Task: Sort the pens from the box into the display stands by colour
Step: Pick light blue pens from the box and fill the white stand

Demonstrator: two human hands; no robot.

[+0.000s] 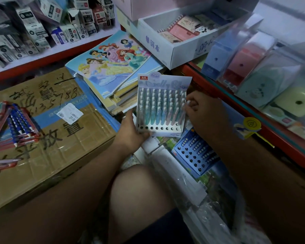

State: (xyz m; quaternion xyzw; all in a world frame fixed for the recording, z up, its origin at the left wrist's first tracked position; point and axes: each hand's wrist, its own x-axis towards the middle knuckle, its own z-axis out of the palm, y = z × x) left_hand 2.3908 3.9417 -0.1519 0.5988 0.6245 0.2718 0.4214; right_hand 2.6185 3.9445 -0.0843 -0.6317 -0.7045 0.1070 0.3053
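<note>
Dim and bluish here, and the brightest light sits along the top of the frame, where the white refill packets (pixel 33 29) at upper left nearly wash out. We lose the lower half to shadow; the bare knee (pixel 139 191) goes dark. Glare streaks the plastic wrap over the cardboard box (pixel 48 138) at left and the clear bags (pixel 201 199) at lower right. Wide-angle distortion bends the red shelf edge (pixel 253 120) on the right. Blur smears the packets and the pencil bundle (pixel 16 124) at the left edge. Centre frame, the pen display stand (pixel 162 131) is sharpest, though its pens (pixel 158 106) look soft.
</note>
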